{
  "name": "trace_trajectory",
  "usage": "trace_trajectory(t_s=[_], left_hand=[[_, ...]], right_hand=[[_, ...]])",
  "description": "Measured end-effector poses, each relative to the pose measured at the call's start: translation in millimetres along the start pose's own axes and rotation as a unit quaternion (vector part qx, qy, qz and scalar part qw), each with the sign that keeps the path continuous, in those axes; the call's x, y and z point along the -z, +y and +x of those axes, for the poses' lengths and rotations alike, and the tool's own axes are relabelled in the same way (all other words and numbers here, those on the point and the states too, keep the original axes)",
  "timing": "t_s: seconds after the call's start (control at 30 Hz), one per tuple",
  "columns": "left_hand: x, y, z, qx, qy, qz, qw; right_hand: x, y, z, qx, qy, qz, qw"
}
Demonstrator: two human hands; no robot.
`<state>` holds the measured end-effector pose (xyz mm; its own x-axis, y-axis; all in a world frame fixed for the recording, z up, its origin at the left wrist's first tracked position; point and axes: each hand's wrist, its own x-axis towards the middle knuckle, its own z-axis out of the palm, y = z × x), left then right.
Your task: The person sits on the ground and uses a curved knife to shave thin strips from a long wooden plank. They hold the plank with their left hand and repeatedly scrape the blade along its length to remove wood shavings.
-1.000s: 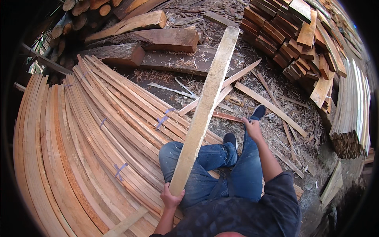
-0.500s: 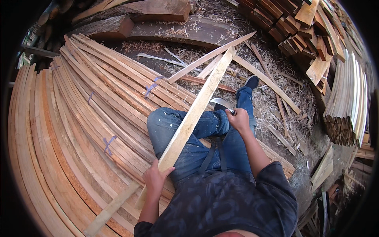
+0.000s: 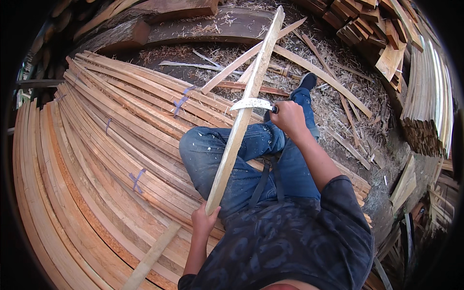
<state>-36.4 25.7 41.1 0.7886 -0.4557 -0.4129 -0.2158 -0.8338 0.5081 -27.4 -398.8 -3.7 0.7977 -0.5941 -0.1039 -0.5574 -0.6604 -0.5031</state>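
Note:
A long pale wooden slat [image 3: 231, 152] rises at a slant over my bent knee and reaches past the wood pieces on the ground. My left hand [image 3: 205, 220] is closed around its near end, close to my hip. In my right hand [image 3: 290, 117] is the dark handle of a curved knife [image 3: 253, 103], with the fingers wrapped round it. The blade lies across the slat, its tip sticking out past the left side. Whether the edge is biting into the wood cannot be made out.
Stacked long slats [image 3: 96, 169], some tied with purple strips [image 3: 137, 180], spread under and left of me. Ahead lie thick timbers [image 3: 208, 30] and ground strewn with shavings [image 3: 338, 116]. Piled wood [image 3: 360, 29] and a pale slat bundle [image 3: 427, 104] stand on the right.
The slat has slid forward away from me and tilted onto a narrower side. My right hand has brought the knife blade over from beside the slat to across it.

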Motion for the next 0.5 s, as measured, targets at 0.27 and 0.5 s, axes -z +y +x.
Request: trace_trajectory(t_s=[0.27,0.5], left_hand=[[-3,3,9,-0.008,0.003,-0.024,1.0],[-9,1,9,0.011,-0.005,-0.053,0.999]], right_hand=[[42,73,96,-0.197,0.109,0.02,0.974],[26,-12,31,0.057,0.022,0.003,0.998]])
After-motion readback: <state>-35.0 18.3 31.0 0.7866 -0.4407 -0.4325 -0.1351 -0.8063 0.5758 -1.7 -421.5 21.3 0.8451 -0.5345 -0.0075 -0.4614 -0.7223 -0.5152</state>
